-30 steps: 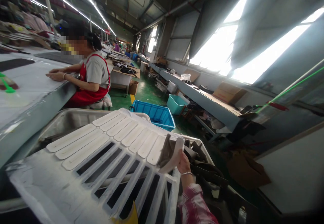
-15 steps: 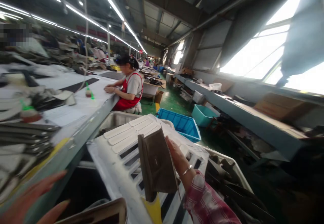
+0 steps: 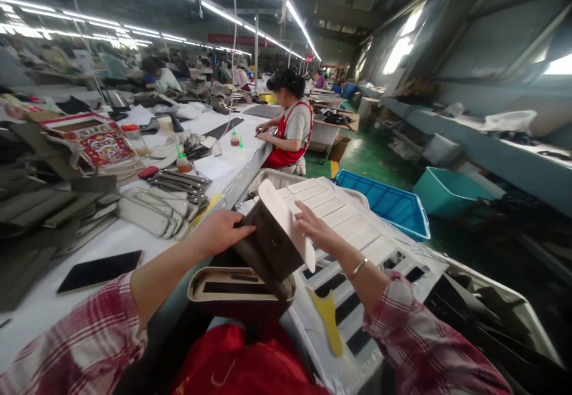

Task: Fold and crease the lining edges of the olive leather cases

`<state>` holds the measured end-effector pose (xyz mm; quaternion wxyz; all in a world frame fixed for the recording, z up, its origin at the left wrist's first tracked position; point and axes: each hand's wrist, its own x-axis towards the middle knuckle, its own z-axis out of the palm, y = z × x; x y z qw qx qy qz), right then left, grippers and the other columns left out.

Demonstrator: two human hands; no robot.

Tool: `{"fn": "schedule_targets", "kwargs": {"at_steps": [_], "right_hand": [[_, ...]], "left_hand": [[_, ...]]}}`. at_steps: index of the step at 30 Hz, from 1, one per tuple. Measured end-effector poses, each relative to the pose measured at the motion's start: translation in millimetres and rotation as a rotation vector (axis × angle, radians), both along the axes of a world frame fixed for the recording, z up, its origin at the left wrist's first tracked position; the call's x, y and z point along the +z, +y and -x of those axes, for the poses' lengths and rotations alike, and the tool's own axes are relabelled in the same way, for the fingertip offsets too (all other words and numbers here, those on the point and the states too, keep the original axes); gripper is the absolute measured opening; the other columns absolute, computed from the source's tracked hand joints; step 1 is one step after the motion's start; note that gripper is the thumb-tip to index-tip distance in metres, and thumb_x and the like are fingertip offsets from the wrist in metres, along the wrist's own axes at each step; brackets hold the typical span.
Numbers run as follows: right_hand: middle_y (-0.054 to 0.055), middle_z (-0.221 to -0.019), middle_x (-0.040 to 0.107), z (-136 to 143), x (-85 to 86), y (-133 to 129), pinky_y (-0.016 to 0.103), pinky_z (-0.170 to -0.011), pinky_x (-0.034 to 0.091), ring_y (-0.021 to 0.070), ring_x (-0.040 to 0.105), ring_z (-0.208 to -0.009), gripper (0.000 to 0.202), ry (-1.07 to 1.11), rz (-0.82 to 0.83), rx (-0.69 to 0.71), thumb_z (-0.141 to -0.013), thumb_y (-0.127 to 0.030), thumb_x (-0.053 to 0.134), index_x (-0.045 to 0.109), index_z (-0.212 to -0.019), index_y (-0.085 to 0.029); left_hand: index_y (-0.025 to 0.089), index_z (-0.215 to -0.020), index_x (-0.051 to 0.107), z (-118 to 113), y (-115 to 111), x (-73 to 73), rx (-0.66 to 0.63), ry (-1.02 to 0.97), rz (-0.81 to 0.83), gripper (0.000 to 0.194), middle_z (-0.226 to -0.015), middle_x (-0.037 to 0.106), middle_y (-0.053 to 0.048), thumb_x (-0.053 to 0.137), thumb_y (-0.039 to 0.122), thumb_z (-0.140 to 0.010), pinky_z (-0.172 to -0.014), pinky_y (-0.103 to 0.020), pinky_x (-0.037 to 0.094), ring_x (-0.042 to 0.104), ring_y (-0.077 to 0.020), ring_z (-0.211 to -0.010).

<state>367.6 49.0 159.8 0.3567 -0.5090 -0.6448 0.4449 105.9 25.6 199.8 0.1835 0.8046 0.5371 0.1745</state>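
Observation:
Between my hands is a dark brown leather bag piece (image 3: 272, 243), tilted, with a small mark on its face. My left hand (image 3: 226, 229) grips its left edge, thumb on top. A pale oblong panel (image 3: 279, 213) with rounded ends lies along its far right edge. My right hand (image 3: 315, 228) holds this panel from the right, fingers pressed on its surface. Just below is an oval-rimmed dark case (image 3: 241, 308) with a light edge and dark strips inside. A yellow scraper-like tool (image 3: 329, 323) lies on the white-covered surface to the right.
Rows of pale panels (image 3: 317, 195) and dark strips lie on the covered surface. On the left table are a phone (image 3: 100, 271), stacked grey oblong pieces (image 3: 149, 210) and green-tipped glue bottles (image 3: 183, 161). Blue bin (image 3: 384, 201) and teal bin (image 3: 447, 189) stand ahead. A co-worker in red apron (image 3: 292, 127) works beyond.
The view has turned left. My left hand has come from the lower left to grip the bag piece. That piece has moved toward me, and a pale panel is now against it.

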Motion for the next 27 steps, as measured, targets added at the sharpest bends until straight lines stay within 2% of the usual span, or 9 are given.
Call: {"fn": "schedule_targets", "kwargs": {"at_steps": [3, 5, 8, 11, 13, 16, 19, 22, 27], "right_hand": [[0.014, -0.137, 0.034, 17, -6.0, -22, 0.044, -0.099, 0.03, 0.0291, 0.04, -0.119, 0.107, -0.271, -0.158, 0.13, -0.055, -0.048, 0.073, 0.017, -0.141, -0.019], [0.016, -0.14, 0.028, 28, -12.4, -30, 0.046, -0.103, 0.025, 0.0295, 0.03, -0.126, 0.107, -0.362, -0.232, 0.121, -0.058, -0.043, 0.072, 0.011, -0.142, -0.017], [0.016, -0.14, 0.028, 40, -23.4, -38, 0.047, -0.103, 0.026, 0.0285, 0.029, -0.127, 0.095, -0.402, -0.291, 0.108, -0.069, -0.035, 0.063, 0.007, -0.142, -0.016], [0.015, -0.141, 0.025, 48, -31.0, -42, 0.049, -0.105, 0.024, 0.0282, 0.026, -0.129, 0.087, -0.422, -0.401, 0.094, -0.074, -0.03, 0.057, 0.005, -0.142, -0.016], [0.015, -0.142, 0.023, 54, -32.5, -44, 0.048, -0.106, 0.022, 0.0279, 0.022, -0.13, 0.083, -0.437, -0.487, 0.08, -0.077, -0.028, 0.053, 0.004, -0.142, -0.014], [0.015, -0.143, 0.022, 64, -30.9, -43, 0.047, -0.107, 0.022, 0.0272, 0.02, -0.131, 0.079, -0.453, -0.558, 0.074, -0.079, -0.028, 0.049, 0.004, -0.142, -0.012], [0.016, -0.141, 0.026, 70, -30.4, -42, 0.048, -0.106, 0.024, 0.0272, 0.024, -0.129, 0.077, -0.472, -0.55, 0.102, -0.079, -0.028, 0.049, 0.007, -0.141, -0.012], [0.017, -0.137, 0.031, 70, -36.8, -44, 0.046, -0.104, 0.028, 0.0278, 0.028, -0.126, 0.075, -0.505, -0.538, 0.138, -0.078, -0.03, 0.05, 0.013, -0.14, -0.01], [0.018, -0.135, 0.033, 64, -51.4, -55, 0.045, -0.101, 0.028, 0.0308, 0.031, -0.122, 0.086, -0.651, -0.635, 0.189, -0.066, -0.026, 0.058, 0.018, -0.139, -0.008]], "left_hand": [[0.016, -0.058, 0.054, 5, -7, 0.2, 0.01, 0.027, -0.031, 0.044, -0.049, 0.044, 0.004, 0.045, 0.054, -0.079, -0.047, -0.022, 0.026, 0.04, -0.0101, -0.049], [0.017, -0.056, 0.051, 8, -12, 1.4, -0.003, 0.09, -0.09, 0.044, -0.051, 0.045, 0.003, 0.043, 0.052, -0.08, -0.048, -0.023, 0.026, 0.04, -0.0105, -0.049], [0.017, -0.06, 0.052, 20, -19, 2.1, -0.079, 0.178, -0.123, 0.04, -0.06, 0.052, 0.0, 0.047, 0.053, -0.077, -0.053, -0.024, 0.031, 0.047, -0.0132, -0.058], [0.018, -0.076, 0.057, 39, -23, 1.9, -0.206, 0.207, -0.04, 0.031, -0.075, 0.059, -0.002, 0.055, 0.049, -0.073, -0.061, -0.025, 0.037, 0.055, -0.0171, -0.071], [0.019, -0.084, 0.058, 50, -24, 2.8, -0.248, 0.235, -0.038, 0.027, -0.082, 0.06, -0.003, 0.053, 0.045, -0.076, -0.067, -0.026, 0.039, 0.057, -0.0184, -0.078], [0.019, -0.087, 0.057, 60, -27, 5.9, -0.198, 0.3, -0.11, 0.026, -0.089, 0.059, -0.005, 0.046, 0.041, -0.081, -0.073, -0.029, 0.041, 0.057, -0.0202, -0.084], [0.018, -0.085, 0.056, 64, -31, 5.0, -0.156, 0.364, -0.113, 0.026, -0.089, 0.059, -0.005, 0.046, 0.042, -0.082, -0.075, -0.03, 0.042, 0.057, -0.0213, -0.085], [0.018, -0.084, 0.056, 67, -35, -8.8, -0.163, 0.389, -0.068, 0.025, -0.086, 0.059, -0.005, 0.047, 0.041, -0.082, -0.073, -0.03, 0.043, 0.058, -0.021, -0.082], [0.018, -0.093, 0.06, 61, -45, -58.8, -0.198, 0.363, -0.046, 0.019, -0.095, 0.062, -0.008, 0.05, 0.027, -0.08, -0.081, -0.032, 0.042, 0.056, -0.0226, -0.093]]}}
